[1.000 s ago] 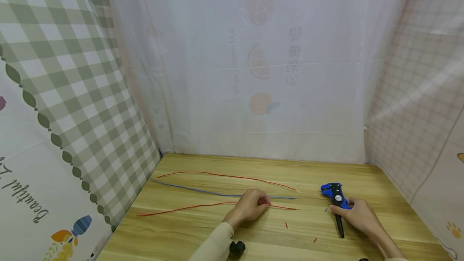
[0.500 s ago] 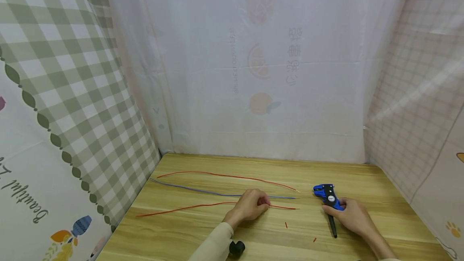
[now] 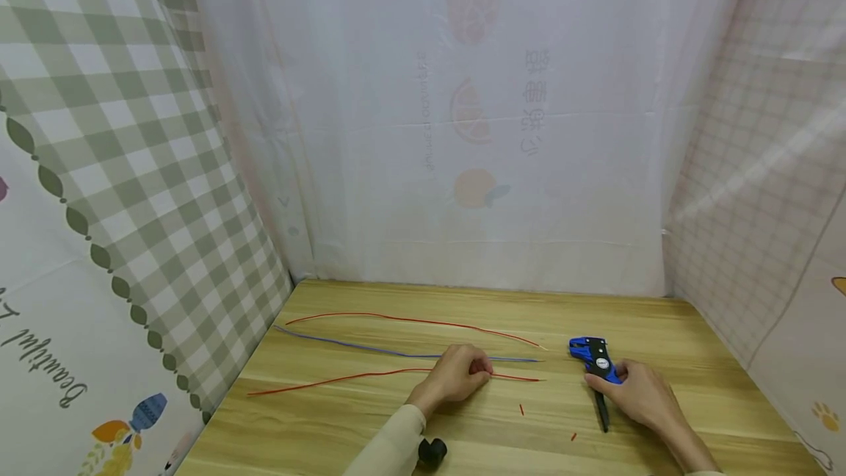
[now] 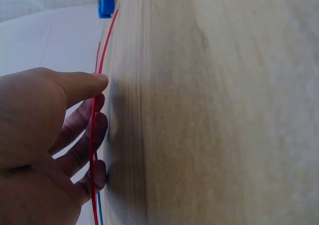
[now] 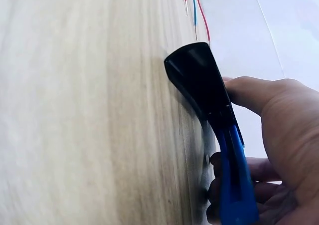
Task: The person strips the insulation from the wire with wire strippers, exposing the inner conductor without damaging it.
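Observation:
My left hand (image 3: 452,374) pinches the nearest red wire (image 3: 344,379) between thumb and fingertips, low over the wooden tabletop. That wire's stripped right end (image 3: 540,380) points toward the tool. On the right, my right hand (image 3: 642,397) holds a blue and black wire stripper (image 3: 600,364), its blue head turned away from me and to the left. In the right wrist view the stripper's black handle (image 5: 197,78) reaches past the thumb, and its blue handle (image 5: 235,180) lies against the fingers. A blue wire (image 3: 363,347) passes behind the left hand, partly hidden; another red wire (image 3: 410,320) curves farther back.
Two short red bits of insulation (image 3: 521,410) lie between the hands, toward the front. A small black object (image 3: 432,452) sits beside the left sleeve (image 3: 390,443). Printed cloth (image 3: 463,255) hangs behind the table (image 3: 317,454) and along both sides.
My right hand has moved the wire stripper a little to the left, mostly in the first half second. A small blue scrap seen beside it earlier no longer shows. The left hand has stayed put.

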`<control>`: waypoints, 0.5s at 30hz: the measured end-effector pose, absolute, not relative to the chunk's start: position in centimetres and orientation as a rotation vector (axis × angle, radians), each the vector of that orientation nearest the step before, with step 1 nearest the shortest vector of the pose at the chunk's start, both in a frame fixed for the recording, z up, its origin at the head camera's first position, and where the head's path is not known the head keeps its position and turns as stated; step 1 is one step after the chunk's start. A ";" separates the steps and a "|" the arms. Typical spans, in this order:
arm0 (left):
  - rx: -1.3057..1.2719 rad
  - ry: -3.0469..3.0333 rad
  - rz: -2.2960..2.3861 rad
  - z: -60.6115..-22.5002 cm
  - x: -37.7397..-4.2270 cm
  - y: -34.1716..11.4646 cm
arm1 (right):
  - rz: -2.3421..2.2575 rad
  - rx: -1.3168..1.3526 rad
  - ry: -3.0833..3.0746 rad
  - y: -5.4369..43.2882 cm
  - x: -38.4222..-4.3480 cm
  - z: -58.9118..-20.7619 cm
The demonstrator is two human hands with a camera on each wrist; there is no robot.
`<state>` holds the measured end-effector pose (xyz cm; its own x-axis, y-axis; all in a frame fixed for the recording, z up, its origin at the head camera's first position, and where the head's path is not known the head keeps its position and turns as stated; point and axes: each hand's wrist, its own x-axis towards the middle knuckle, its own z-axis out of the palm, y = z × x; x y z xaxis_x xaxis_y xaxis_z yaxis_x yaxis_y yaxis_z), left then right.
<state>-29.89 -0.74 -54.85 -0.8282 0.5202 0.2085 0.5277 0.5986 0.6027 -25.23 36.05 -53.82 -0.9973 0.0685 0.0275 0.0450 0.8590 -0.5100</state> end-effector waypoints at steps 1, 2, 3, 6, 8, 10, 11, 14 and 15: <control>-0.919 -2.798 -1.060 -54.8 -29.9 -0.7 | 0.808 -0.080 -2.987 36.1 -25.2 -53.8; -0.920 -2.797 -1.058 -54.8 -29.9 -0.7 | 0.804 -0.073 -2.988 36.1 -25.2 -53.8; -0.920 -2.798 -1.055 -54.7 -29.9 -0.7 | 0.804 -0.068 -2.994 36.2 -25.3 -53.8; -0.918 -2.802 -1.059 -54.7 -29.9 -0.7 | 0.811 -0.060 -3.009 36.3 -25.4 -53.8; -0.918 -2.805 -1.068 -54.9 -29.9 -0.7 | 0.823 -0.061 -3.005 36.4 -25.4 -53.8; -0.923 -2.801 -1.077 -55.0 -29.9 -0.7 | 0.826 -0.063 -2.988 36.5 -25.3 -53.9; -0.931 -2.795 -1.080 -55.0 -29.9 -0.8 | 0.829 -0.062 -2.966 36.5 -25.2 -53.9; -0.973 -2.756 -1.088 -55.2 -30.1 -1.0 | 0.854 -0.038 -2.863 36.6 -24.9 -53.9; -0.995 -2.735 -1.071 -55.3 -30.1 -1.1 | 0.868 -0.023 -2.821 36.6 -24.8 -53.9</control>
